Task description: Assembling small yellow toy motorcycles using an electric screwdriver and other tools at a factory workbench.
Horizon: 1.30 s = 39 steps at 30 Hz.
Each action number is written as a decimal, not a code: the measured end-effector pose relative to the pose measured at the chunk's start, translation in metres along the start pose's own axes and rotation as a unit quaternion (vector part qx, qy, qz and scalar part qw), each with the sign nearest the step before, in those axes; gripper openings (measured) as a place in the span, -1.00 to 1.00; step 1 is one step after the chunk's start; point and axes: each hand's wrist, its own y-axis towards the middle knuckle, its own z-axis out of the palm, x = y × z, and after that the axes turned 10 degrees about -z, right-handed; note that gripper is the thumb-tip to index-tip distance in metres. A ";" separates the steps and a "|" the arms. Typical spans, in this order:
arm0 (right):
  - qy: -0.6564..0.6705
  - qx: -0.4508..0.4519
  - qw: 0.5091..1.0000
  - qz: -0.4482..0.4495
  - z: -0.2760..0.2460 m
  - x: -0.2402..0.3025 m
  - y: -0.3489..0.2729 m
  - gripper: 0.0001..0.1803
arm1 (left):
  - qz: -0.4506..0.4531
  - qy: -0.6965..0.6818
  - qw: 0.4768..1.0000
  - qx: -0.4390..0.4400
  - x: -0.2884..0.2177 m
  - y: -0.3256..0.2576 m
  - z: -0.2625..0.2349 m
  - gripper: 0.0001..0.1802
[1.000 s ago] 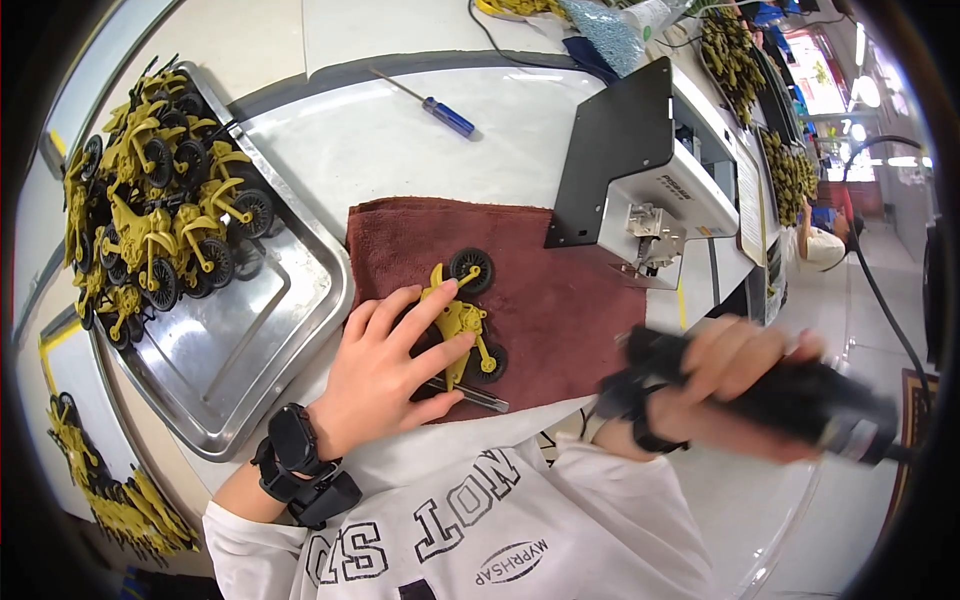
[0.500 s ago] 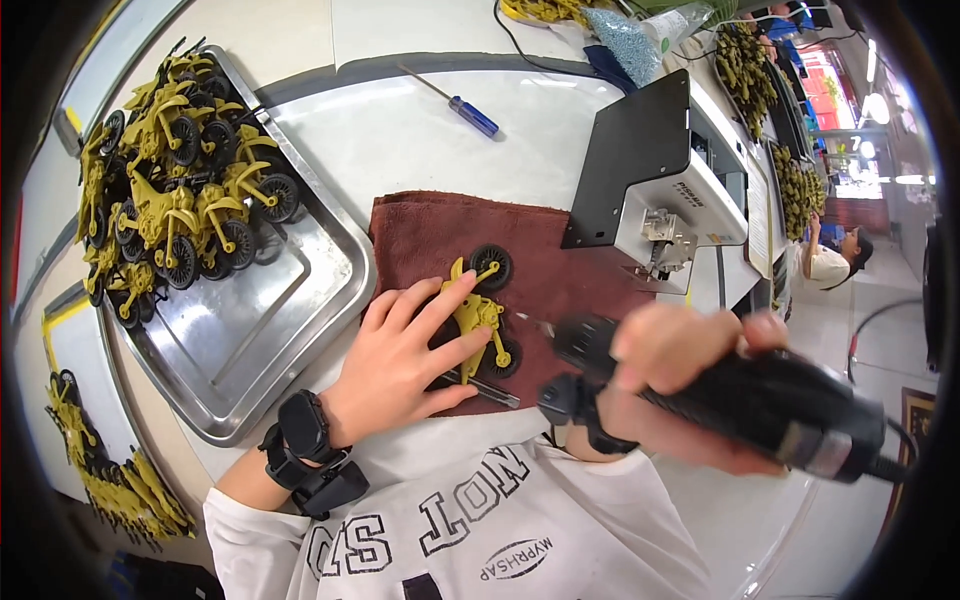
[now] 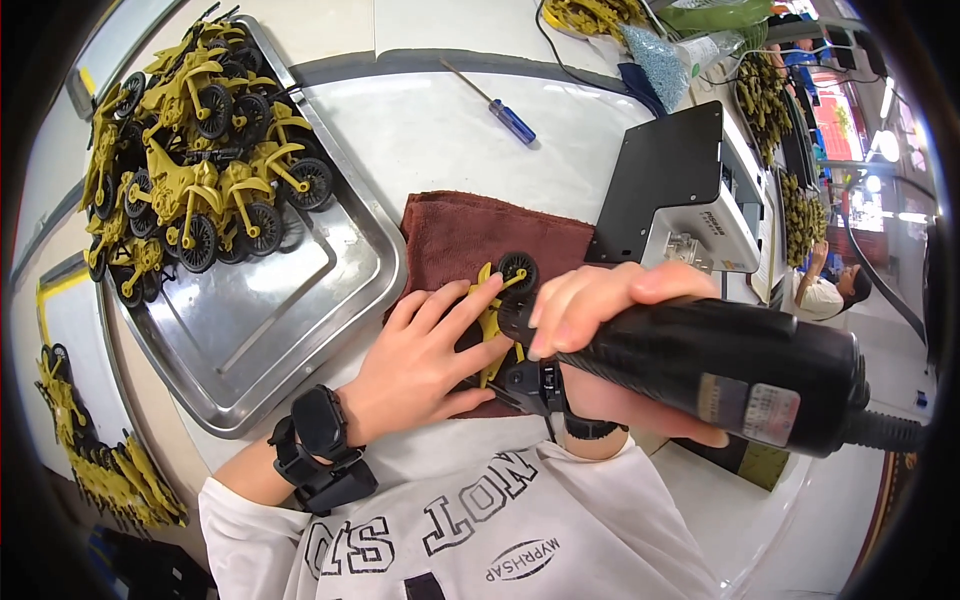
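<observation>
White bench, maroon cloth (image 3: 470, 232): your left hand (image 3: 425, 355), fingers spread, pins the yellow toy motorcycle (image 3: 497, 305) flat there; right hand (image 3: 610, 335) wraps the black electric screwdriver (image 3: 720, 370), so keep it vertical.

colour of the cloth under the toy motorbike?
Dark reddish-brown cloth, plain, no pattern. The head view shows it under the yellow toy motorbike.

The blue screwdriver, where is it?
In the head view, the blue screwdriver lies on the white table at the top middle, beyond the brown cloth and left of the black machine.
</observation>
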 end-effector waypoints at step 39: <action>-0.062 -0.170 0.981 -0.065 -0.021 0.005 0.024 0.16 | -0.005 0.058 0.998 0.007 -0.004 0.006 0.003 -0.43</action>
